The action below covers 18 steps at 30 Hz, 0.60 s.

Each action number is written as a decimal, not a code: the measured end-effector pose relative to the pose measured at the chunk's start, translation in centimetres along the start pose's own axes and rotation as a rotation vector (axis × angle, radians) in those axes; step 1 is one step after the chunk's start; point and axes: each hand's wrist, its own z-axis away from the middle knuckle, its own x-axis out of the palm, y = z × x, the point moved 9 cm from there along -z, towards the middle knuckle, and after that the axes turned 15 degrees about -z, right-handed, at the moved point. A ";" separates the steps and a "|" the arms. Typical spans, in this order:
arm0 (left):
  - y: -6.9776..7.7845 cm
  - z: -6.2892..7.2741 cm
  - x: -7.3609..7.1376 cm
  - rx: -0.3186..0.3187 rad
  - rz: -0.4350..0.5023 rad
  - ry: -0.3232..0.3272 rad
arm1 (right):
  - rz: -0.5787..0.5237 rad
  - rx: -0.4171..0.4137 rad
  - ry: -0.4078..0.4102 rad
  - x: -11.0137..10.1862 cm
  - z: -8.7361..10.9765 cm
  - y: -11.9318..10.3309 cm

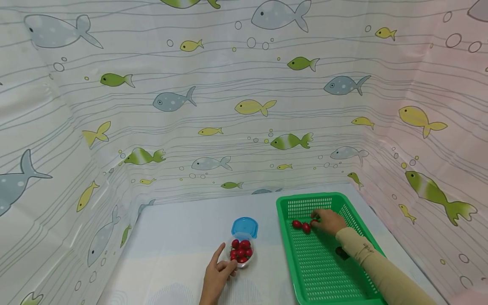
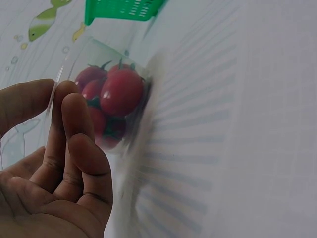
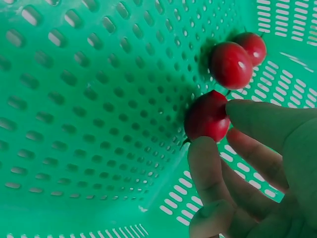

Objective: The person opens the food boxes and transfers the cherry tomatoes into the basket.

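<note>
My left hand [image 1: 218, 277] pinches the near rim of a clear plastic tub [image 2: 111, 55] between thumb and fingers. Several red cherry tomatoes [image 1: 241, 253] fill the tub, some with green stems. Inside a green slotted basket [image 1: 286, 250], my right hand [image 1: 331, 221] pinches a cherry tomato [image 3: 204, 119] between thumb and fingertips, close to the basket's floor. Two more cherry tomatoes [image 3: 231, 65] lie right beside it, touching each other in the right wrist view.
Behind the tub lies a blue lid [image 1: 245, 227], partly overlapped by it. The basket stands to the right on a white table [image 1: 179, 241]. Fish-patterned sheeting [image 1: 213, 144] encloses the back and sides. A small dark item [image 1: 342, 253] shows beside the right sleeve.
</note>
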 end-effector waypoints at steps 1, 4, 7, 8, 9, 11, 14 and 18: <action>0.0 0.0 0.0 0.000 0.000 -0.001 | 0.000 -0.005 0.003 -0.1 0.0 -0.1; 0.0 0.0 0.0 0.000 0.003 -0.002 | 0.002 -0.022 0.016 -0.3 -0.1 -0.3; -0.1 0.0 0.0 -0.002 0.002 -0.003 | 0.007 -0.039 0.037 -0.5 -0.2 -0.7; -0.1 -0.1 0.0 -0.002 0.001 -0.002 | 0.010 -0.044 0.047 -0.6 -0.3 -0.8; -0.1 -0.1 0.0 -0.003 0.002 -0.001 | 0.013 -0.055 0.056 -0.7 -0.4 -1.0; -0.1 -0.1 0.0 -0.005 0.004 -0.001 | 0.011 -0.065 0.083 -1.0 -0.5 -1.6; -0.2 -0.1 0.0 -0.006 0.010 -0.001 | -0.013 -0.096 0.114 -1.3 -0.7 -2.9; -0.2 -0.2 0.0 -0.002 0.019 -0.004 | -0.065 -0.151 0.142 -1.6 -0.8 -5.5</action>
